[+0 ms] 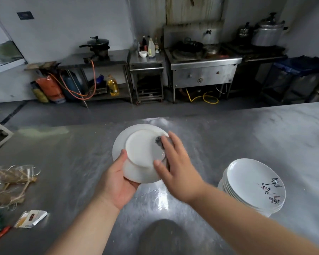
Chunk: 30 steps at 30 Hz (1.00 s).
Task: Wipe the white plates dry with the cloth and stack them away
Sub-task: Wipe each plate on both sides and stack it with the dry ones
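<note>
White plate (142,150) above steel tabletop (228,135)

Pale walls (72,30) are stained above a steel wok stove (203,70). Steel tables (103,59) are lined alongside it, with a black pot (98,44) and bottles (151,47) set on top. Gas cylinders (51,88) are stood on the grey floor (81,113). A steel counter (256,137) is seen in front.

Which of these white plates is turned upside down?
The plate gripped in the left hand: its base ring faces up, while the stack beside it lies face up, painted marks showing.
</note>
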Tool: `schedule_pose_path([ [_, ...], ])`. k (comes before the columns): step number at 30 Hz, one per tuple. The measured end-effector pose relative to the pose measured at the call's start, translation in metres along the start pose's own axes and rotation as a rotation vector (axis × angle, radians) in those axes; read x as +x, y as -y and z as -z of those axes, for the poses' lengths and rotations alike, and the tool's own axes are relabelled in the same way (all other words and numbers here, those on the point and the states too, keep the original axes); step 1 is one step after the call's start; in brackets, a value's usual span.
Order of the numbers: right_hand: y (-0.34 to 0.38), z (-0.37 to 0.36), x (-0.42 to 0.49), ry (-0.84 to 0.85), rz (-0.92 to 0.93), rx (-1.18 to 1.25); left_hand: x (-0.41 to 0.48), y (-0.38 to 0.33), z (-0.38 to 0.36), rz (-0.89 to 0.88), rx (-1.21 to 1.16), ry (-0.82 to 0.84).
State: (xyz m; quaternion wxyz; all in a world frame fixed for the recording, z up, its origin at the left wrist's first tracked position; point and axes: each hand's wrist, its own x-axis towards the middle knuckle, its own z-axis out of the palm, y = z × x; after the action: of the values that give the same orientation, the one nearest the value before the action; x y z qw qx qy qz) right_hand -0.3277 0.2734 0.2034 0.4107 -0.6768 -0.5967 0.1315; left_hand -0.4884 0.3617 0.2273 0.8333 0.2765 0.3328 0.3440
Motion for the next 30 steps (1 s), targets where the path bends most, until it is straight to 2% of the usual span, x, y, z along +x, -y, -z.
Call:
schedule_pose_path([
  [3,0.0,-0.02,-0.025,0.085,-0.075,-0.034,-0.001,0.007,0.001,0.015,0.002,-0.016],
  [8,-0.013,0.013,0.028,0.011,-0.168,0.015,0.0,0.012,-0.005,-0.003,-0.032,0.008],
  [11,-0.011,0.004,0.018,-0.081,-0.112,0.033,0.003,0.012,-0.014,-0.012,-0.031,0.026],
  [13,-0.007,-0.018,-0.01,-0.117,-0.065,0.163,0.005,0.015,-0.017,0.006,-0.034,0.029],
  [16,-0.009,-0.03,-0.023,-0.16,-0.194,0.451,0.005,0.019,-0.017,0.033,-0.025,0.061],
  [18,-0.018,-0.02,-0.008,-0.228,-0.223,0.399,0.006,0.016,-0.015,0.009,-0.017,0.078],
  [20,-0.026,0.0,0.011,-0.242,-0.173,0.335,0.009,0.007,-0.013,0.004,-0.011,0.072],
  [24,-0.031,0.025,0.033,-0.103,-0.105,0.193,0.018,-0.004,-0.005,0.026,0.039,-0.001],
  [28,-0.016,-0.008,-0.004,-0.122,-0.095,0.067,0.025,0.011,-0.002,-0.045,0.018,-0.049],
  [30,-0.004,-0.034,-0.034,-0.06,-0.081,0.041,0.027,0.022,-0.005,-0.065,-0.012,-0.071],
])
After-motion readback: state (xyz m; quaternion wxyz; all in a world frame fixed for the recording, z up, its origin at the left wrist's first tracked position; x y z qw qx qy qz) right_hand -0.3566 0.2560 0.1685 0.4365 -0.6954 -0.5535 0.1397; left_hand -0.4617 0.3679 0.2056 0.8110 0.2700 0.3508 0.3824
